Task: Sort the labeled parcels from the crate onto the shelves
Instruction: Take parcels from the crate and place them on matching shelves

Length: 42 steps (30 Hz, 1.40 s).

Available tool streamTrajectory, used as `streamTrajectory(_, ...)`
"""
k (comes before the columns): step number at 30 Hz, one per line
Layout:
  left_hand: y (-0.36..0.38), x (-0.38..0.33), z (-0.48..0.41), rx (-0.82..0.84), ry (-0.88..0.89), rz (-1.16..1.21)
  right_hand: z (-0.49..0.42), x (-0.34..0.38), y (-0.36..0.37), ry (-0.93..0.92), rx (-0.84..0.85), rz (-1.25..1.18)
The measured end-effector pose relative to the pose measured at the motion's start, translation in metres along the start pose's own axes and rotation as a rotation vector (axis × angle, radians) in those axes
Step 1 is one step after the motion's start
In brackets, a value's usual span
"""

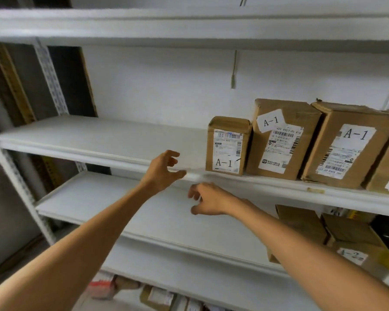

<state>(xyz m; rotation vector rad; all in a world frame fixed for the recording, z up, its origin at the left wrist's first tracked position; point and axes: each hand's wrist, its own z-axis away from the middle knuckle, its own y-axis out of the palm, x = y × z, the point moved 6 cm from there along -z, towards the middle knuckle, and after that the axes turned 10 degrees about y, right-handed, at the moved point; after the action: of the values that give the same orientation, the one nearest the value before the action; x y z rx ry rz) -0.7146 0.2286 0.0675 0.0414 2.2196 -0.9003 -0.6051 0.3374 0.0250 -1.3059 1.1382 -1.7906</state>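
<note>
Left hand [164, 169] and right hand [209, 199] mid-frame, loosely curled, holding nothing, just left of A-1 boxes [228, 145] standing on shelf [99, 135].

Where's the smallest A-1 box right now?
Head view, right of centre: the smallest A-1 box stands on the shelf, leftmost in its row, beside a taller A-1 box.

Both bare arms reach forward toward 12 o'clock. The left hand [164, 168] is higher, the right hand [208, 199] lower; both have loosely curled fingers holding nothing.
</note>
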Motion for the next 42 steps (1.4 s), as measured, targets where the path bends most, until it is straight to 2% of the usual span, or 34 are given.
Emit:
streamTrajectory(2, -0.032, 0.026, 0.035, 0.068, -0.022, -0.196, -0.007, 0.036, 0.016, -0.064, 0.014, 0.015)
streamTrajectory(5, -0.081, 0.073, 0.106, 0.203, -0.221, -0.421, -0.013, 0.098, 0.053, -0.172, 0.078, 0.101)
streamTrajectory(9, -0.146, 0.106, 0.214, 0.277, -0.439, -0.545, -0.009, 0.184, 0.103, -0.369, 0.166, 0.213)
streamTrajectory(15, -0.231, 0.097, 0.340, 0.034, -0.783, -0.592, 0.021, 0.303, 0.170, -0.708, 0.288, 0.251)
streamTrajectory(21, -0.257, 0.042, 0.455, -0.150, -1.057, -0.654, 0.089, 0.384, 0.222, -1.022, 0.419, 0.266)
streamTrajectory(25, -0.242, -0.019, 0.541, -0.355, -1.248, -0.666, 0.168, 0.409, 0.266, -1.269, 0.549, 0.348)
streamTrajectory(29, -0.193, -0.096, 0.638, -0.563, -1.446, -0.664, 0.271, 0.411, 0.307, -1.509, 0.616, 0.481)
streamTrajectory(37, -0.046, -0.282, 0.799, -1.013, -1.882, -0.691, 0.512, 0.350, 0.353, -2.059, 0.822, 0.615)
streamTrajectory(42, 0.029, -0.363, 0.857, -1.189, -2.038, -0.612, 0.631, 0.308, 0.367, -2.265, 0.899, 0.700)
